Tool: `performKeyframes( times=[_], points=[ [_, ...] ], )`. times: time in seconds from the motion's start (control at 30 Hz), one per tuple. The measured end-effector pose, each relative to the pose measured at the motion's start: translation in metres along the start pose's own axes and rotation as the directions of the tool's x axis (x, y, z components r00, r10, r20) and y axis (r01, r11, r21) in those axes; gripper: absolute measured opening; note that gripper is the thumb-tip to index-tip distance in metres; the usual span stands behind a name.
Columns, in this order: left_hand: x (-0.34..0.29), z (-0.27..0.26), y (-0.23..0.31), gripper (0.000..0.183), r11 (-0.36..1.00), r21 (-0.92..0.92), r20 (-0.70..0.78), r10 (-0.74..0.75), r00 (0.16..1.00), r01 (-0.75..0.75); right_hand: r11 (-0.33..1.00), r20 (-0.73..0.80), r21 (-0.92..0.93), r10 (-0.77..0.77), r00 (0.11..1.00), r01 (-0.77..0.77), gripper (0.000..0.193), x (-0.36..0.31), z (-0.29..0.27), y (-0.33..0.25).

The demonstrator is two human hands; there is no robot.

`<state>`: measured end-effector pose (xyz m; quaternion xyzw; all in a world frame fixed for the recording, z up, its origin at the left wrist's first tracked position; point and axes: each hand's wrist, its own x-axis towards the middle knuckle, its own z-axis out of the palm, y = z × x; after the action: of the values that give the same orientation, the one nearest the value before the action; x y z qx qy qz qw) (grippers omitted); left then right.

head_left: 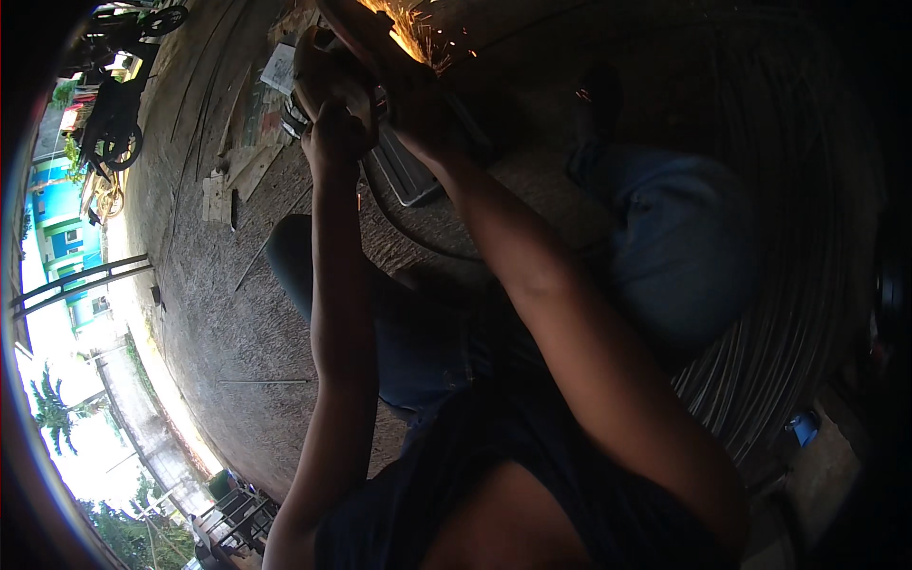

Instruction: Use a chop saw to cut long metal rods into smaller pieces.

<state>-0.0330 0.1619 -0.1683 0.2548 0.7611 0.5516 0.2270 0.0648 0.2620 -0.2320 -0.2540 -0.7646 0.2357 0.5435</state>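
Observation:
A cut-off saw (309, 71) with a rounded body stands at the top of the view, on a dark ribbed metal base (404, 171). My left hand (337, 138) is closed around its near handle part. Against the saw's right side lies my right hand (418, 114), in deep shadow, with its fingers hidden. Bright orange sparks (413, 36) spray out beyond the saw, to the right of its top. The disc and whatever it touches are out of sight. A dark cable (404, 226) curves from the saw toward my legs.
My bent knees in jeans (679, 237) flank the work. Long thin rods (750, 370) lie in a bundle on the right. Wooden pieces (252, 176) and a pale sheet (279, 68) lie left of the saw. Motorcycles (114, 123) stand far left on rough concrete.

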Motion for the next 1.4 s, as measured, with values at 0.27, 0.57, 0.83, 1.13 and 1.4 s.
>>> performKeyframes(
  times=[0.27,0.57,0.83,1.13,1.4],
  points=[
    [0.011,-0.014,-0.014,0.019,0.994,-0.107,0.062,0.009,0.998,-0.003,1.0,0.031,-0.025,0.016,0.999,-0.016,0.044,0.001,0.003,0.002],
    [-0.005,0.007,0.006,0.018,0.993,-0.097,-0.074,-0.079,0.994,0.071,0.999,0.001,0.006,-0.034,0.999,0.034,0.052,0.0,-0.003,0.002],
    [-0.001,-0.005,-0.006,0.018,0.998,-0.057,-0.005,0.03,1.0,-0.03,0.997,0.064,-0.082,-0.004,0.998,0.01,0.052,-0.007,0.007,0.002],
    [0.002,-0.003,-0.009,0.03,0.864,0.49,-0.062,0.162,0.985,-0.112,0.997,0.076,0.057,0.05,0.996,-0.055,0.055,-0.008,0.002,0.002],
    [0.007,-0.005,-0.016,0.024,0.985,0.17,-0.119,0.035,0.992,-0.014,0.997,0.118,-0.039,0.066,0.991,-0.062,0.053,-0.008,0.007,0.002]
  ],
)
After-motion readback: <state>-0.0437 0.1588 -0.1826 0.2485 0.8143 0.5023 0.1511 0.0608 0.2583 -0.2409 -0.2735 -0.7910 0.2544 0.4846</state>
